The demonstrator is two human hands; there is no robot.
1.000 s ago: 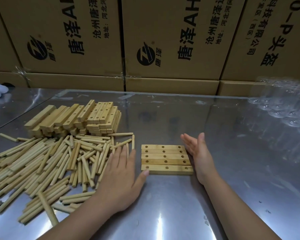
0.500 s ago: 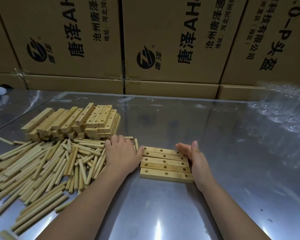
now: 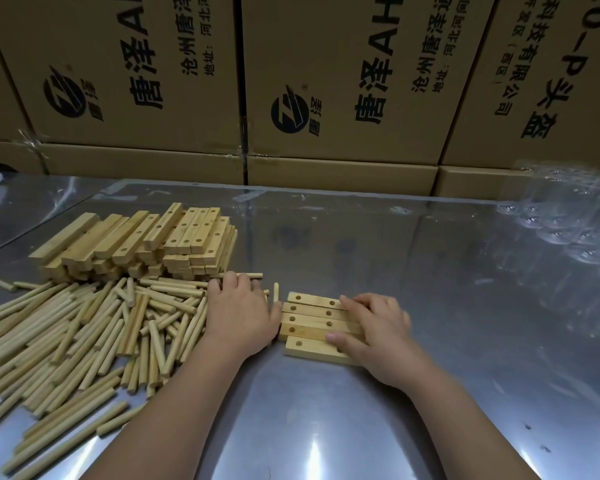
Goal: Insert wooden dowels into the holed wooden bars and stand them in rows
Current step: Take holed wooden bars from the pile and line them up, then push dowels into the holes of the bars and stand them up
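Near the middle of the metal table [image 3: 465, 341], toward its near edge: five holed bars [image 3: 309, 318], flat, side by side, holes upward. Over their right ends, the right hand [image 3: 378, 327], palm down, fingers spread and lightly bent, thumb on the nearest bar, gripping nothing. At their left ends, the left hand [image 3: 239, 317], palm down on the right fringe of the loose dowel pile [image 3: 84, 337], thumb touching the bars, fingers bent down onto dowels; whether pinching one, cannot tell. Pile spread from there toward the left edge and near-left corner. Beyond the pile, toward the far-left corner: stack of bars [image 3: 136, 244], some with holes upward. Along the far edge: cardboard boxes [image 3: 343, 81] with black print. At the far-right corner: clear plastic [image 3: 568, 220].
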